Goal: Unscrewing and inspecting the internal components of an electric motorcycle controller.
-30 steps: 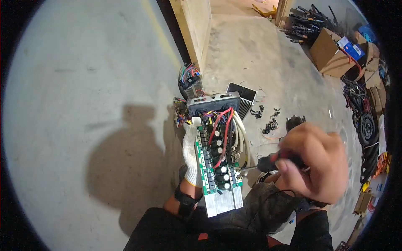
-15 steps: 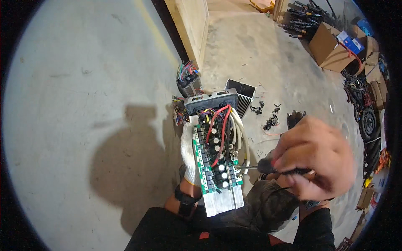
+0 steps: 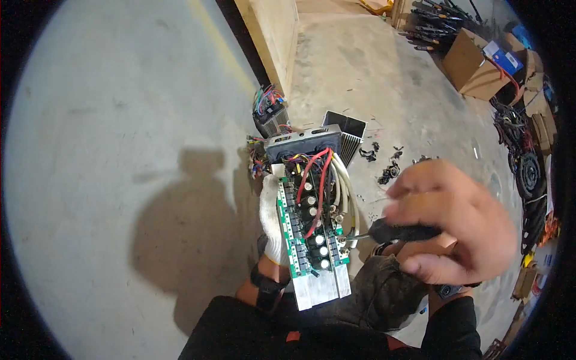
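A circuit board assembly (image 3: 312,240) with capacitors, red and pale cables, and a bare aluminium base is in my gloved left hand (image 3: 270,222). My fingers grip its left side, partly hidden behind it. A ribbed metal housing end plate (image 3: 300,141) sits at its top. My bare right hand (image 3: 459,222) is curved loosely around a dark screwdriver (image 3: 399,229), thumb lowered away from the handle and fingers slightly blurred. The screwdriver's shaft reaches the board's right edge, among the terminal posts.
Behind the board lie a wired controller (image 3: 270,120), an empty ribbed casing (image 3: 354,135) and black scraps (image 3: 367,155) on concrete. A wooden door panel (image 3: 270,42) stands ahead. Along the right are a cardboard box (image 3: 465,66), coiled cables (image 3: 510,129) and clutter.
My right hand has moved slightly up and right, loosening around the screwdriver, with the thumb spreading away. The board and my left hand are nearly unchanged.
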`<control>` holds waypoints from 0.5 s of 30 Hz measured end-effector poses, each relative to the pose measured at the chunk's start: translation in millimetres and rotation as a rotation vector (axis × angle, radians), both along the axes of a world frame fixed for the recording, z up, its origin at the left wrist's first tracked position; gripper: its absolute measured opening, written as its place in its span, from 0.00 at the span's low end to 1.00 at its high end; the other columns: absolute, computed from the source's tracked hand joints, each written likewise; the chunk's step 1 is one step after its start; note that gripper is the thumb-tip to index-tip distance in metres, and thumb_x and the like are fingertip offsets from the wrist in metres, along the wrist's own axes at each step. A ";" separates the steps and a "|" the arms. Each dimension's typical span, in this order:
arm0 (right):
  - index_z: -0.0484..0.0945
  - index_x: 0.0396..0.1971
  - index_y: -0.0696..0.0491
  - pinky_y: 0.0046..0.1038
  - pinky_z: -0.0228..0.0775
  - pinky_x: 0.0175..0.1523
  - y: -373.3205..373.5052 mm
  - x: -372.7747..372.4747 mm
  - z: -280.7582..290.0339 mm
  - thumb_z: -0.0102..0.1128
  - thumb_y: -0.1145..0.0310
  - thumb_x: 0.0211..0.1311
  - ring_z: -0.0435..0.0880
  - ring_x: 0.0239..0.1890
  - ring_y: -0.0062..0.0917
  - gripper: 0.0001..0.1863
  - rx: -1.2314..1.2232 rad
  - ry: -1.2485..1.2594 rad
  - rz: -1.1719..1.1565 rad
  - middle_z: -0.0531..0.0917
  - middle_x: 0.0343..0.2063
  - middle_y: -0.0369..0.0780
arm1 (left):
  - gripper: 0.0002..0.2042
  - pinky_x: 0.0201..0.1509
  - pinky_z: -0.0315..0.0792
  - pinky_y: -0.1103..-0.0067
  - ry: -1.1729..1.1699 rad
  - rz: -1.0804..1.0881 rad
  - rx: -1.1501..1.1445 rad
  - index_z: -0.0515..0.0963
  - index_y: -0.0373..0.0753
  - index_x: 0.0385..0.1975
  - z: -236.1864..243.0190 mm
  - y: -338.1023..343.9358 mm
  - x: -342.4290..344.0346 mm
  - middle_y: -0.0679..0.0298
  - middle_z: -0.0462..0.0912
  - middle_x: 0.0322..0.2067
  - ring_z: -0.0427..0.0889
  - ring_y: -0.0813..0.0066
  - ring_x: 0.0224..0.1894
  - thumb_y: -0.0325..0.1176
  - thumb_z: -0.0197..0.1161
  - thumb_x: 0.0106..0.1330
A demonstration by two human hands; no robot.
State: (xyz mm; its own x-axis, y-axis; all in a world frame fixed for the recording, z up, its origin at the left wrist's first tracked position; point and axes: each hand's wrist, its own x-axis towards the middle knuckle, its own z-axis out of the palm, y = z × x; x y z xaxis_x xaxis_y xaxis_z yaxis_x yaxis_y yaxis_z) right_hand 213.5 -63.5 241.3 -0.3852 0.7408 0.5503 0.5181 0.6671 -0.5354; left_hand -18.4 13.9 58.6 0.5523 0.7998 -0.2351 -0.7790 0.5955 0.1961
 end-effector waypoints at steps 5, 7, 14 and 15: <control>0.82 0.34 0.59 0.33 0.77 0.39 -9.8 -0.6 20.7 0.74 0.57 0.61 0.87 0.32 0.36 0.18 -0.320 -0.152 -0.300 0.84 0.33 0.47 | 0.31 0.54 0.88 0.58 0.017 0.036 -0.014 0.75 0.36 0.68 -1.2 2.0 0.6 0.47 0.86 0.57 0.90 0.53 0.52 0.56 0.55 0.79; 0.82 0.34 0.58 0.33 0.79 0.40 2.2 3.9 5.8 0.70 0.59 0.65 0.87 0.34 0.37 0.15 -0.137 -0.034 -0.039 0.85 0.35 0.49 | 0.31 0.54 0.88 0.58 -0.001 0.031 -0.029 0.75 0.36 0.68 4.1 -0.1 1.7 0.46 0.86 0.56 0.90 0.54 0.51 0.56 0.54 0.79; 0.82 0.36 0.57 0.34 0.79 0.42 -14.3 1.0 28.7 0.67 0.57 0.68 0.88 0.35 0.37 0.16 -0.380 -0.199 -0.341 0.85 0.36 0.47 | 0.33 0.57 0.87 0.57 0.020 0.013 0.008 0.73 0.35 0.70 7.8 -2.2 6.7 0.46 0.84 0.58 0.89 0.53 0.54 0.58 0.52 0.79; 0.83 0.34 0.57 0.33 0.79 0.40 -12.4 -4.2 28.2 0.67 0.58 0.67 0.88 0.34 0.36 0.15 -0.392 -0.280 -0.416 0.85 0.34 0.46 | 0.33 0.58 0.86 0.57 0.028 0.020 0.008 0.73 0.36 0.70 9.6 -2.6 5.9 0.47 0.84 0.59 0.89 0.53 0.55 0.58 0.52 0.79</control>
